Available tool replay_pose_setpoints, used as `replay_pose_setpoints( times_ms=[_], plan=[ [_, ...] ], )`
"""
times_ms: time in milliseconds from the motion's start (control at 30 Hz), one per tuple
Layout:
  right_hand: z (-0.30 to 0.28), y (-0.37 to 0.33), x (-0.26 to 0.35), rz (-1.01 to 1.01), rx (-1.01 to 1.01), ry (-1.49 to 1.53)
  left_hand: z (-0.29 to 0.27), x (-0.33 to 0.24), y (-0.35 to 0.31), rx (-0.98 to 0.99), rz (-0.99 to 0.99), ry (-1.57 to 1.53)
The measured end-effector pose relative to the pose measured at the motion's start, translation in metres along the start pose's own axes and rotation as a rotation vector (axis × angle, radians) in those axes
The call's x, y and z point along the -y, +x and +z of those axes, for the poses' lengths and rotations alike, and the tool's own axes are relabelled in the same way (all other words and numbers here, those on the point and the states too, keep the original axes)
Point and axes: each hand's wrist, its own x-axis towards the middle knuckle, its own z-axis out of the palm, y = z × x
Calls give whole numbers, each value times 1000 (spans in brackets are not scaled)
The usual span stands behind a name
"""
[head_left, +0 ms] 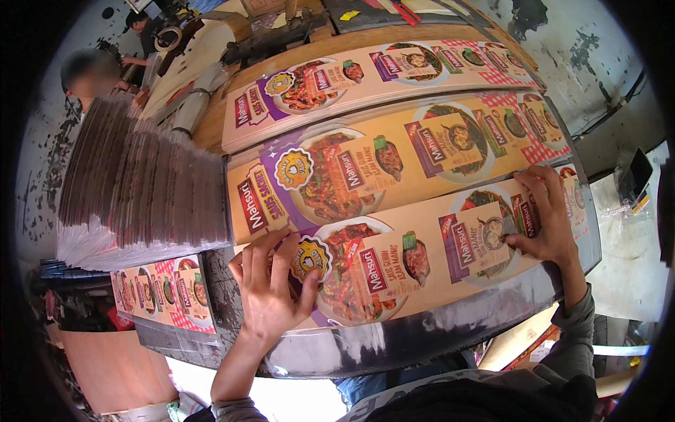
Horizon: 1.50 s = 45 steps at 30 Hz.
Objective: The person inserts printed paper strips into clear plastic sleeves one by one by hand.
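Closest to me on the dark table [351, 352] lies a long printed food-packaging strip [429, 246], with pictures of dishes on a peach ground under a glossy surface. My left hand [271, 288] rests at its left end, fingers bent and apart, thumb lying on the print. Toward the strip's right part, my right hand [548, 221] has its fingers spread near the far edge and its thumb on the print. Just beyond lies a yellower matching strip [394, 165]. Farther back is a stack of similar strips [373, 81]. What lies under my fingertips is hidden.
A tall stack of thin, clear-edged sheets [140, 183] stands at the left. Below it another printed strip [165, 292] lies by the table's edge. Red-handled tools [406, 13] lie at the back. Two other people [91, 77] are at the far left. A wall borders the right.
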Motion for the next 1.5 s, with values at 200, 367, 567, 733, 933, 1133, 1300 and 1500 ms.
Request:
replay_pose_setpoints(
  times_ms=[200,367,567,733,933,1133,1300,1500],
  plan=[
    [0,0,0,-4,-12,34,0,-1,-1,-32,6,23],
    [0,-1,2,9,-14,47,0,-1,0,-37,19,32],
    [-1,1,4,13,-12,68,-2,-1,0,-55,42,44],
    [1,-1,2,14,-25,76,-1,0,1,-44,49,-1],
    [3,-3,-1,-10,-26,56,1,0,-1,-58,52,-10],
    [2,-2,-1,-30,-43,16,4,1,-1,-69,59,-19],
    [3,-1,0,-56,-75,8,4,1,0,-70,66,-34],
    [4,-3,-1,-19,-62,22,4,1,0,-73,97,-27]
  ],
)
